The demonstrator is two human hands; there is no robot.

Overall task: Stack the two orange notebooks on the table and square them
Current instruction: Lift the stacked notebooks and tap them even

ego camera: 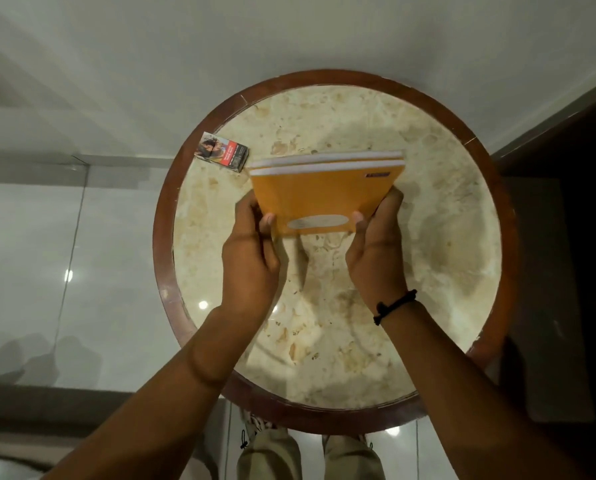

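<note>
The two orange notebooks (321,194) were stacked together, white page edges showing along the 12 o'clock side, tilted up over the table's centre, with a pale oval label near the 6 o'clock edge.

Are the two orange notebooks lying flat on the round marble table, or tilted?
Tilted. The two orange notebooks stand on an edge, the left hand and right hand gripping the sides.
</note>
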